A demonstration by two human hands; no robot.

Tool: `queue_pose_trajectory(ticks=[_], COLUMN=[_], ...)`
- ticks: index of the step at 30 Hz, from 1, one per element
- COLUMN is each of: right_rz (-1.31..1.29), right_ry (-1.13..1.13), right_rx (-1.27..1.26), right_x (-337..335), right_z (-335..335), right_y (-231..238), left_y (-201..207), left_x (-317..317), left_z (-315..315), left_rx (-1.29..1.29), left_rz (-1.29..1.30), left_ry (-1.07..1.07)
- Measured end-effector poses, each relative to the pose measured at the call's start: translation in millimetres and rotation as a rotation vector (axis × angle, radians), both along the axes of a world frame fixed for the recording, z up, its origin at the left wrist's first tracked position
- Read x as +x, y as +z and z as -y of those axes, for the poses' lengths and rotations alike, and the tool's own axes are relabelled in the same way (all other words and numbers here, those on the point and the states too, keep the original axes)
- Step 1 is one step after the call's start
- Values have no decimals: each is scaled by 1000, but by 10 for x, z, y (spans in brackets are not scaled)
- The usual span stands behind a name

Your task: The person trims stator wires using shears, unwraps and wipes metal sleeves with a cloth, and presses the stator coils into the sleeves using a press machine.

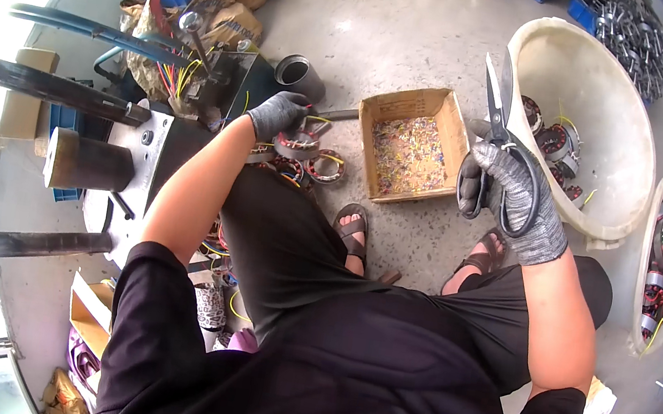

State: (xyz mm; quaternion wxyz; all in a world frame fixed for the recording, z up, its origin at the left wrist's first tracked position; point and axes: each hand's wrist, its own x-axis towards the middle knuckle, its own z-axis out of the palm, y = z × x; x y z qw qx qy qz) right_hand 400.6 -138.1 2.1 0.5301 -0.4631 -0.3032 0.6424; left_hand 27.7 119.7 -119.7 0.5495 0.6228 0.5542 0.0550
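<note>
Black-handled scissors point up, blades parted.

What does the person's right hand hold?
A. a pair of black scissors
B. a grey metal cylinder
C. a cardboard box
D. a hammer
A: the gloved right hand grips a pair of black scissors, blades pointing up, beside the cardboard box on the floor.

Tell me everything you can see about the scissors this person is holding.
The scissors are large, with dark metal blades and black loop handles. The gloved right hand grips them through the handles, blades pointing up and away, slightly parted. They are held in the air above the floor, between the cardboard box and the big cream tub, touching only the glove.
</note>
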Motion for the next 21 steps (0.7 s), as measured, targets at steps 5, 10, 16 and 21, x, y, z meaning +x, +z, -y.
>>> queue_pose_trajectory(ticks=[5, 10, 16, 21], right_rz=[40, -16, 45, -1], right_ry=[-21, 7, -79, -67], right_rx=[-53, -5, 13, 59], right_x=[145, 88, 49, 151], right_z=[67, -5, 42, 70], right_y=[-40, 23, 128, 269], left_y=[-838, -1354, -1439, -1340], left_x=[-52, -818, -299, -504], left_z=[-290, -818, -620, -625], left_rx=[27, 294, 316, 407], left_rz=[-182, -558, -1009, -1232], left_ry=[-85, -651, -1358, -1568])
